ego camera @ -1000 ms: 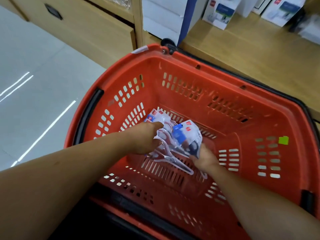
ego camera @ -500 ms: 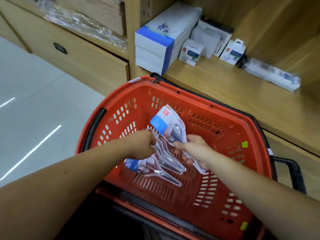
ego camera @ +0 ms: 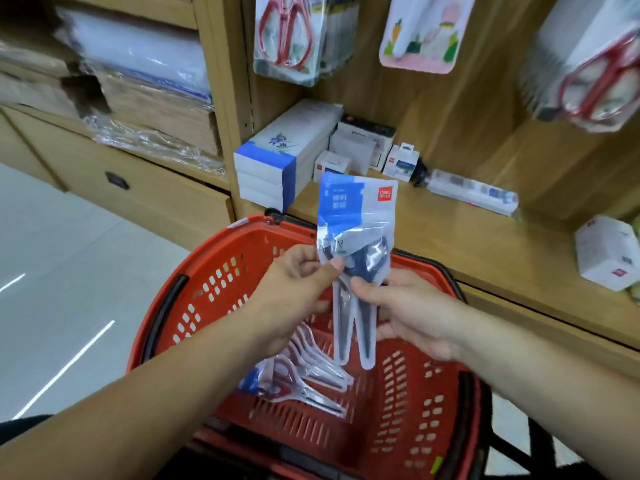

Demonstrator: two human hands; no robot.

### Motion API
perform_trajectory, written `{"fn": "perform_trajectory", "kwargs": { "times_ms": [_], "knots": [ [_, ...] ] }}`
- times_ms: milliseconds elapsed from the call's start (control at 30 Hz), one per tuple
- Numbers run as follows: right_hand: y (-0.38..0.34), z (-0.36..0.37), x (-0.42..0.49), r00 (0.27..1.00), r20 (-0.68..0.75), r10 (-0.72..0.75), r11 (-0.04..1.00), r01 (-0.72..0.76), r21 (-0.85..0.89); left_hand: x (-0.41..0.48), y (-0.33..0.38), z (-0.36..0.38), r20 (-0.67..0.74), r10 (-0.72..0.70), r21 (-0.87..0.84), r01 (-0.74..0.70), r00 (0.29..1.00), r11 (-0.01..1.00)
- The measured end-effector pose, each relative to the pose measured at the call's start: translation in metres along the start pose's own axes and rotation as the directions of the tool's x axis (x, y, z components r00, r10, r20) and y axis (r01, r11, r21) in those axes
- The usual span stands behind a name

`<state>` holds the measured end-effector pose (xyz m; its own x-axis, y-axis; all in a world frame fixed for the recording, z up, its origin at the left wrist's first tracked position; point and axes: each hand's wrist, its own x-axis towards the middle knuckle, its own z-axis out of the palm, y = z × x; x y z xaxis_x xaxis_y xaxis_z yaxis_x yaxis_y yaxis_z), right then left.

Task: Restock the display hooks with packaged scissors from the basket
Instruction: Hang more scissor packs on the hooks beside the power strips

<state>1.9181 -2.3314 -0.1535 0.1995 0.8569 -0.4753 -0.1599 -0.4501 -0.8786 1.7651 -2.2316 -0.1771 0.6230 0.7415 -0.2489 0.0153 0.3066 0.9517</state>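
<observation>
I hold one pack of scissors [ego camera: 356,237] upright above the red basket [ego camera: 214,289], blue header card at the top and the blades pointing down, because that is how it will have to hang. My left hand [ego camera: 294,285] pinches the pack's left edge between thumb and fingers, level with the dark handles. My right hand [ego camera: 408,313] grips it a little lower on the other side, thumb pressed on the front, so the floppy plastic stays flat and does not twist. The hanging hole should be in the header, though it is too blurred for me to make out. The other packs [ego camera: 304,375] lie in a loose heap on the basket floor below my left wrist, so there is more restocking to do. The basket stands against the front of the wooden shelf [ego camera: 433,244], close under the display, which keeps each reach short. Above, packs of red-handled scissors [ego camera: 285,36] hang on the back panel. Their hooks are out of sight at the top, so I cannot tell which one has room. My next move, I judge, is to raise this pack towards a free hook, keeping the header clear of my fingers.
</observation>
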Motion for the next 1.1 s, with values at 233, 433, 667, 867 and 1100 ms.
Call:
{"fn": "perform_trajectory", "kwargs": {
  "times_ms": [233,433,667,867,1100],
  "knots": [
    [-0.032,-0.03,-0.028,0.972,-0.17,-0.165,0.967,0.193,0.164,-0.007,0.036,0.049,0.073,0.101,0.076,-0.107,0.992,0.991],
    [-0.061,-0.072,-0.052,0.939,-0.227,-0.26,0.887,0.325,0.33,-0.001,0.077,0.105,0.114,0.194,0.096,-0.205,0.974,0.974],
    [-0.085,-0.101,-0.093,0.846,-0.401,-0.352,0.749,0.511,0.421,-0.008,0.124,0.157,0.197,0.269,0.122,-0.296,0.943,0.947],
    [-0.113,-0.105,-0.148,0.734,-0.479,-0.482,0.633,0.67,0.389,-0.026,0.169,0.191,0.235,0.377,0.117,-0.411,0.896,0.904],
    [-0.184,-0.122,-0.187,0.569,-0.618,-0.543,0.622,0.767,0.158,-0.04,0.236,0.229,0.315,0.454,0.088,-0.502,0.834,0.861]
  ]
}}
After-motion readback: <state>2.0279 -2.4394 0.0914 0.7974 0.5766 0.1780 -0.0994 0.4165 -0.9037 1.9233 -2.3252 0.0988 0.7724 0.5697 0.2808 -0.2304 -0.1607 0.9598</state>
